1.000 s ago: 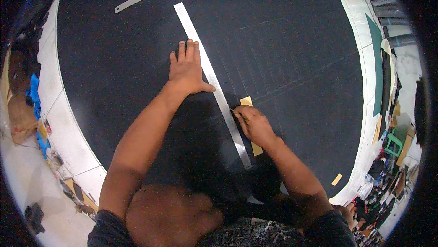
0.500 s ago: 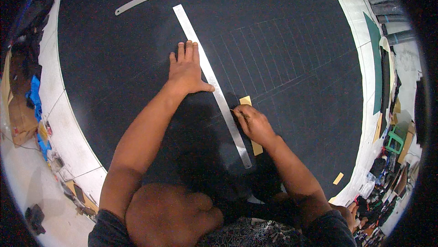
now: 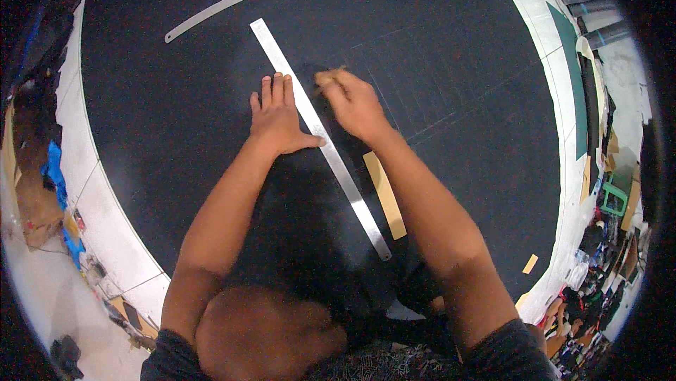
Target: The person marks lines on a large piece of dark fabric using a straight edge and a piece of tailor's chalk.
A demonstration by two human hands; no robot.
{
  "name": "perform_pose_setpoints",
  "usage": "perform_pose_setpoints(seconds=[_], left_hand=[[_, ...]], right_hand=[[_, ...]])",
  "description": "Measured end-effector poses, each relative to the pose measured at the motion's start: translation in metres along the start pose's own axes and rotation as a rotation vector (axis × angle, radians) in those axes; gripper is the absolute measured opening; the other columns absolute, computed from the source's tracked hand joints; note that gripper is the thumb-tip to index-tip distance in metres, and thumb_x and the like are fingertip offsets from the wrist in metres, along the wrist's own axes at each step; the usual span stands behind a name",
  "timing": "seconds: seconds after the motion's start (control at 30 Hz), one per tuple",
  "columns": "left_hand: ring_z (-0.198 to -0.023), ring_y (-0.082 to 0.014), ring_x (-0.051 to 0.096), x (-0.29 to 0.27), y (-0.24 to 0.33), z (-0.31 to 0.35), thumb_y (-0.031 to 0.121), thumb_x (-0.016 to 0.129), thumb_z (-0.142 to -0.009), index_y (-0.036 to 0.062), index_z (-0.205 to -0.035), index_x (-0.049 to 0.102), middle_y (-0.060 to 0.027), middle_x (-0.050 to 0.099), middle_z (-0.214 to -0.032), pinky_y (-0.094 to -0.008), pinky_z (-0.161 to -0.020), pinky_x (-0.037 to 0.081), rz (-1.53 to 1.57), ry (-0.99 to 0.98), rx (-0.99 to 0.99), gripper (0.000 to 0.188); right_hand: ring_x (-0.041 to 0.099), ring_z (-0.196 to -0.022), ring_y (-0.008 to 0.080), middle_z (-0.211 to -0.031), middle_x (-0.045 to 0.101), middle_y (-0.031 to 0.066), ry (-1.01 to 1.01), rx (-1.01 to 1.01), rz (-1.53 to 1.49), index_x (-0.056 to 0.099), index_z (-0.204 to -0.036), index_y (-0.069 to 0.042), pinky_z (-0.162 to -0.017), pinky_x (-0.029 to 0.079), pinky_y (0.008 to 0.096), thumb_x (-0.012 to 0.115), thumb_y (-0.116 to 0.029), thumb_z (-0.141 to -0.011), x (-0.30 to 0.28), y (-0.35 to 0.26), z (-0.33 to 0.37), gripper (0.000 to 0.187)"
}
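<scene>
A person's left hand (image 3: 274,124) spreads against a metal ruler (image 3: 339,168) on dark cloth (image 3: 176,113). The right hand (image 3: 352,103), fingertips blurred, is just beside it, above a tan strip (image 3: 384,196) in the frame.

At far left, blue material (image 3: 55,170) beside brown cardboard (image 3: 35,208). At far right, a dark green sheet (image 3: 574,92) along the bench (image 3: 105,212), plus a green stool (image 3: 614,208) near mixed clutter (image 3: 598,282).
</scene>
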State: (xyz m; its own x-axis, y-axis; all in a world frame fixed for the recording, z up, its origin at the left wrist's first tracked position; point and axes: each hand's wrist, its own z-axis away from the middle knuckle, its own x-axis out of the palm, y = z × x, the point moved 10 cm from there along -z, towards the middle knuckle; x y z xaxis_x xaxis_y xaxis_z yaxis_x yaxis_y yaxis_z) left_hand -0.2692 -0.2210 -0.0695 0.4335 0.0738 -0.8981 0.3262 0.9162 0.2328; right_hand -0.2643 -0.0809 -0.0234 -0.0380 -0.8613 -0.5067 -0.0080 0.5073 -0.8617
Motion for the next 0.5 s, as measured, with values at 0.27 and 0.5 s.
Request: perform_pose_setpoints(seconds=[0.27,0.5], left_hand=[[-0.156,-0.0442,0.012,-0.004,-0.003,0.004,0.07,0.089,-0.053,-0.0086,-0.158,0.018,-0.0285,0.016,-0.166,-0.0624,-0.123,0.015,0.047,0.041,0.016,0.149],[-0.156,-0.0423,0.015,-0.005,-0.013,0.021,0.068,0.091,-0.051,-0.0082,-0.158,0.02,-0.0266,0.018,-0.166,-0.0628,-0.122,0.016,0.032,0.049,-0.014,0.149]], right_hand=[[0.071,-0.082,0.0256,-0.084,0.069,0.0131,0.116,0.541,0.118,0.063,-0.112,-0.002,-0.077,0.053,0.0401,0.048,-0.016,-0.1,-0.073,0.077,0.158,0.024],[0.064,-0.089,0.0353,-0.099,0.065,0.0187,0.136,0.363,0.486,0.064,-0.102,0.0,-0.079,0.052,0.0425,0.077,-0.02,-0.089,-0.067,0.06,0.204,0.028]])
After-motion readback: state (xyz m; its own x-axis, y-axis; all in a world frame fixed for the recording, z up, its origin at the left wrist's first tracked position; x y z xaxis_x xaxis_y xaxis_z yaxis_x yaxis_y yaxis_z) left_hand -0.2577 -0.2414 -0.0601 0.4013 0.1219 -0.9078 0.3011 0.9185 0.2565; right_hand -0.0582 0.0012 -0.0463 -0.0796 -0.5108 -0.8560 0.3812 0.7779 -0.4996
